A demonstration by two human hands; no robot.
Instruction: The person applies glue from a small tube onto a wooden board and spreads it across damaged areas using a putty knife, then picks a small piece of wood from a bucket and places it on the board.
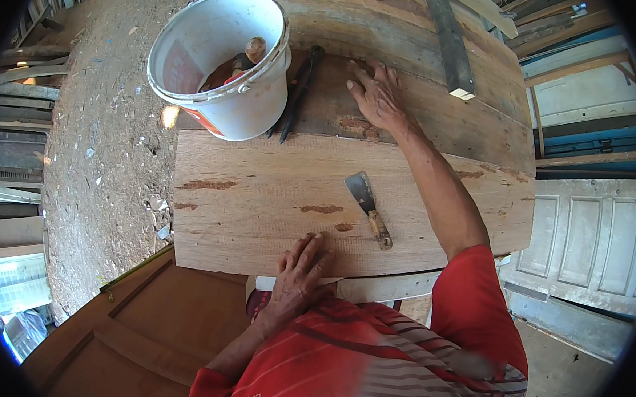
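Note:
My left hand [301,272] lies on the near edge of a light wooden board [259,195], its fingers extended and holding nothing. My right arm stretches across this board. Its hand [378,96] rests with fingers spread on a darker plank [445,129] behind. Between my hands, nearer the left one, a putty knife [370,211] with a worn wooden handle lies on the light board, touched by neither hand. Brown filler patches [321,209] mark the board's surface.
A white bucket [265,103] stands at the back left with a round wooden handle [256,49] showing inside. Black pincers [300,90] lean close beside it. A dark wooden bar [448,41] lies at the back right. A brown panel [144,333] is at the lower left.

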